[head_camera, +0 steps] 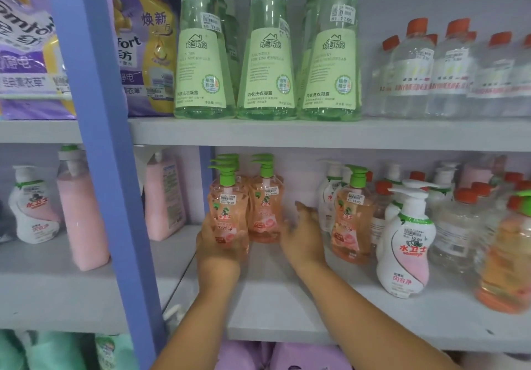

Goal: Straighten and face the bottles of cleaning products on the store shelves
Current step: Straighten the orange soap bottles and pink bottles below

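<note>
On the middle shelf (287, 306), my left hand (214, 250) grips the base of a peach pump bottle with a green pump (228, 211), its label facing me. A second peach pump bottle (265, 206) stands just right of it, further back. My right hand (303, 234) reaches in beside that second bottle with fingers spread and relaxed, holding nothing. Whether it touches the bottle I cannot tell. A third peach pump bottle (352, 214) stands to the right of my right hand. A white and pink pump bottle (405, 243) stands nearer the shelf's front edge.
A blue upright post (106, 154) divides the shelving at left. Three tall green bottles (265, 53) stand on the upper shelf, with clear red-capped bottles (448, 71) beside them. Pink bottles (163, 197) stand left of my hands. An orange bottle (505, 254) sits far right.
</note>
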Demonstrator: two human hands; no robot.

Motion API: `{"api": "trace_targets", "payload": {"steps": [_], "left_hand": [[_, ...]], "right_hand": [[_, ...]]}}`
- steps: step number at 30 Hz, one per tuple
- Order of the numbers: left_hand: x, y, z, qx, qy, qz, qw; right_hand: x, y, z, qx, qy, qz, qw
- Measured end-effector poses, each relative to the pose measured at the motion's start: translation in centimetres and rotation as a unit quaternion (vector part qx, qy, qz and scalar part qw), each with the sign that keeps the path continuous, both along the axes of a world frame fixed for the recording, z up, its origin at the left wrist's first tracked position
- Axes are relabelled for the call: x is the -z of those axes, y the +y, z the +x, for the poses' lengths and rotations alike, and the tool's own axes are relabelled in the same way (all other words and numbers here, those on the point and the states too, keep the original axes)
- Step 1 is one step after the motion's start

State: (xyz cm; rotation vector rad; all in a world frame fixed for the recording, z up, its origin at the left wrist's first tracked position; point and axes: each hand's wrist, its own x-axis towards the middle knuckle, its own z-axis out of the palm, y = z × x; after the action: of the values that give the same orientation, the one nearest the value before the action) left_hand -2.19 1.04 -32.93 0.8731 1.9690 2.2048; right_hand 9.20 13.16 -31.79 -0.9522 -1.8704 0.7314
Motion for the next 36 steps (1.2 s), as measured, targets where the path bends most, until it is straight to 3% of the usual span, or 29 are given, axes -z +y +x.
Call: {"api": "trace_targets", "payload": {"steps": [4,6,9,12,15,17,20,22,24,26,29,32,34,36], "left_hand": [[0.2,0.2,-0.2,-0.019,0.021,-0.044,0.999],[0.4,0.4,-0.4,-0.031,0.037,-0.057,0.997],[0.6,0.5,-0.5,-0.036,0.046,-0.069,0.996],[0.8,0.2,0.2,-0.106,0.056,-0.1,0.988],[0.2,-0.5,2.0,-0.196,0.199,-0.02,0.96],[-0.2,-0.2,3.7,-0.133,0.272,0.008,0.953],[-0.4,1.7,6.8,0.065,0.253,-0.046,0.964],[-0.4,3.4,8.8,0.136,0.23,-0.076,0.961],[-0.4,4.9,9.7,0.153,0.185,-0.05,0.969],[-0.3,6.0,10.0,0.135,0.161,-0.029,0.977],[-0.1,6.8,10.3,0.112,0.152,-0.031,0.982],[0.1,6.6,9.8,0.068,0.162,-0.062,0.983],[0.1,6.2,8.7,-0.009,0.192,-0.111,0.975],[-0.2,6.1,7.7,-0.078,0.194,-0.17,0.963]], "right_hand": [[-1.7,-0.1,6.5,0.203,0.129,0.232,0.942],[-1.8,0.5,8.2,0.194,0.118,0.194,0.954],[-2.4,2.1,7.7,0.169,0.038,0.053,0.983],[-3.0,2.9,7.1,0.189,0.039,0.041,0.98],[-3.4,3.0,7.0,0.19,0.004,0.055,0.98],[-3.8,2.4,6.9,0.128,-0.02,0.053,0.99],[-4.4,0.3,7.6,0.025,-0.029,0.051,0.998],[-4.4,-1.8,9.7,-0.01,0.016,0.049,0.999],[-4.3,-3.6,13.5,-0.026,0.101,0.077,0.992],[-4.3,-4.2,18.8,0.019,0.171,0.131,0.976],[-4.3,-1.5,26.7,0.186,0.221,0.173,0.942],[-3.8,3.0,32.2,0.27,0.15,0.035,0.95],[-3.1,5.1,34.0,0.207,0.09,-0.074,0.971],[-2.4,6.2,34.6,0.164,0.056,-0.088,0.981]]}}
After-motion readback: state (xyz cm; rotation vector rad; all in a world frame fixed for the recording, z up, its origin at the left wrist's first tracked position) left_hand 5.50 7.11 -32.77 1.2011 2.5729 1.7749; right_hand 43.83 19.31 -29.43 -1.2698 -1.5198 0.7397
